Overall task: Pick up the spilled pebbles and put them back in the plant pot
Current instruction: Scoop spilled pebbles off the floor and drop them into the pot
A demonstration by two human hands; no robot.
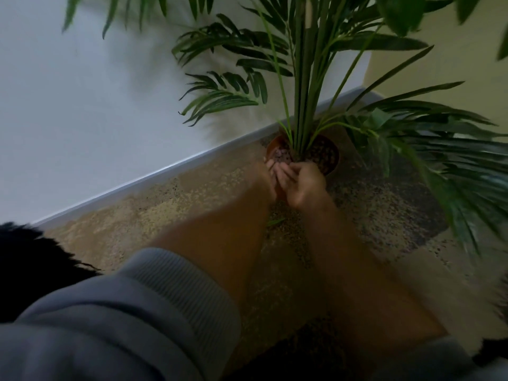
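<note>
Pebbles [321, 154], reddish-brown, sitting in the plant pot [334, 160] around the base of the green stems [302, 105], filling it approx to the rim. Can't make out any loose ones on the floor, too blurry and the floor's speckled anyway. Pot is small, terracotta-colored, standing upright on the floor [192, 199] right in the corner where the white wall [96, 92] and its grey baseboard [154, 177] meet the yellowish wall [453, 64].

Left hand [270, 171] and right hand [301, 182] pressing together at the pot's near rim, fingers curled, cupping w/ each other. Looking like a cupped hold, but can't tell if any pebbles are inside, too dark and smeared. Right hand overlapping the front edge of the pot, left hand touching it on the side nearer the white wall.

Fronds [228, 89] spreading out wide over both walls and hanging over the floor on the right. Grey ribbed sleeve [154, 298] pushed up on the left forearm, filling the bottom-left corner. Something dark and fuzzy [33, 262] poking in at the left edge, no idea what.
</note>
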